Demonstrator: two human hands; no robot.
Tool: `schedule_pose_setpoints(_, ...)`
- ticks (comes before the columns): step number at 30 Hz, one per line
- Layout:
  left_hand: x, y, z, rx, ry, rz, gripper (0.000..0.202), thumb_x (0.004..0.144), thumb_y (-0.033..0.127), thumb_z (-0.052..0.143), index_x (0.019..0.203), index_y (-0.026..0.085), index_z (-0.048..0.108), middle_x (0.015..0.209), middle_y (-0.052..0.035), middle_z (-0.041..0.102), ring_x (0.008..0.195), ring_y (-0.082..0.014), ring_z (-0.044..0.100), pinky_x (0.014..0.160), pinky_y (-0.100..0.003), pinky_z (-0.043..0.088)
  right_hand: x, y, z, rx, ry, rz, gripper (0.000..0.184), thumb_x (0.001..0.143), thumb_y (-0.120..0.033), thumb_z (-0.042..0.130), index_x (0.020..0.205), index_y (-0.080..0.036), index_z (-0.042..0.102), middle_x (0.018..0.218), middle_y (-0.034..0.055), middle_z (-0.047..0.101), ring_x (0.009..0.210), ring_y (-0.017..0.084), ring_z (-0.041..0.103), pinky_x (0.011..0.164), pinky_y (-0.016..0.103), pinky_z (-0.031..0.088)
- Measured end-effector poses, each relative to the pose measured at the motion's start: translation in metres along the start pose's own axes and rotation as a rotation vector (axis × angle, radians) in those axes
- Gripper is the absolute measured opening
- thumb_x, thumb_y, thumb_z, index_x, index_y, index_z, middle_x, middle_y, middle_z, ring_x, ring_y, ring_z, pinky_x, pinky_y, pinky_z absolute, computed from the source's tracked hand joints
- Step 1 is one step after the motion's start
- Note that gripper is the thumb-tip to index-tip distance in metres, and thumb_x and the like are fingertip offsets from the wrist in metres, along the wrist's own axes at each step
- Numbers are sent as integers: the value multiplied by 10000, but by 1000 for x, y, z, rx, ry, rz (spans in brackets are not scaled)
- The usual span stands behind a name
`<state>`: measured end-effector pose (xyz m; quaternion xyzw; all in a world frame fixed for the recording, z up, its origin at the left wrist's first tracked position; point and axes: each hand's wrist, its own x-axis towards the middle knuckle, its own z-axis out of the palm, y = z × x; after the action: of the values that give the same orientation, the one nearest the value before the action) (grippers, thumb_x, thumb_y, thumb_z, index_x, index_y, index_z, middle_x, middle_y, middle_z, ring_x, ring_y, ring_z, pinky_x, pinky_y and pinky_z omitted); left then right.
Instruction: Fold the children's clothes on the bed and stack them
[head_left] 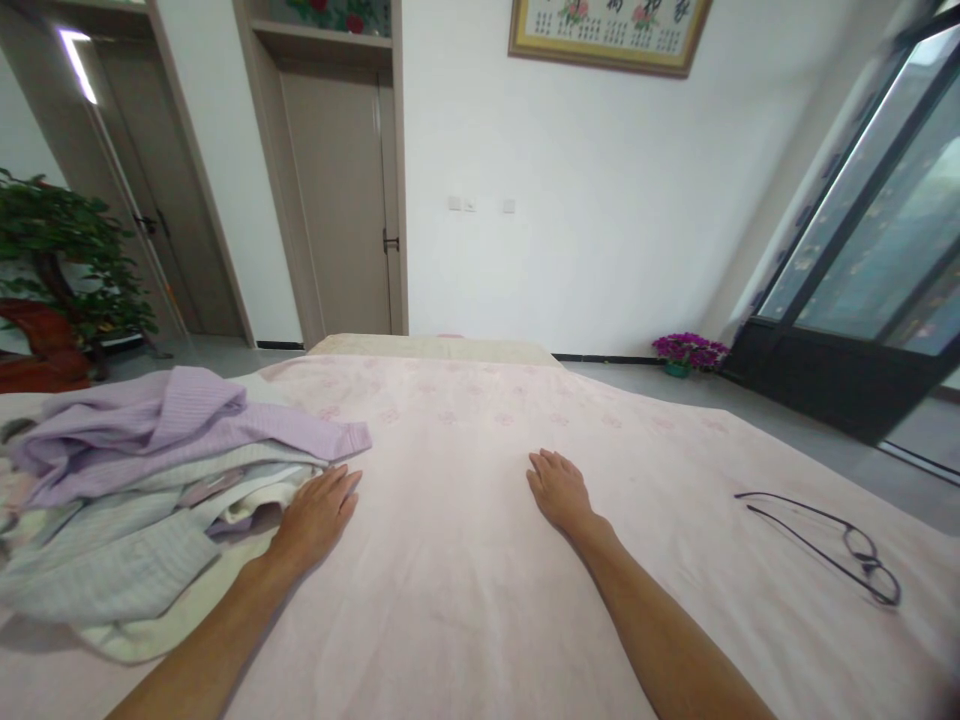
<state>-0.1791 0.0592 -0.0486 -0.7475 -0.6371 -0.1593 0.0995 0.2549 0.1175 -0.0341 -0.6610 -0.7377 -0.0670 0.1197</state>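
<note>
My left hand [319,512] lies palm down with its fingers stretched out, at the right edge of a loose pile of clothes. On top of that pile is a lilac ribbed garment [172,420], one sleeve reaching past my fingertips. Below it lie a pale grey striped garment [112,565] and a cream garment [135,635], partly hidden by my forearm. My right hand [559,488] rests flat on the pink bed sheet [465,580], fingers extended and holding nothing.
Black-framed glasses [862,560] lie unfolded on the sheet at the right. Beyond the bed are a door [337,190], a leafy plant [67,250], a pot of purple flowers [688,352] and a dark-framed glass door [862,250]. A framed picture [607,35] hangs on the wall.
</note>
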Motion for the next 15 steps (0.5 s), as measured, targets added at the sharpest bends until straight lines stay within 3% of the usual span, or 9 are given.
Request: schedule_pose_setpoints(15,0,0,2,-14,7,-16,433,950,298,394,1300,176,618,1392,-131,581,1292,-271,527,1118,-468,369,2,1,3,-9,9,3,465,993,-376,361,1389,-207,536,1466,105,494,1360,265,404,1139,413,256)
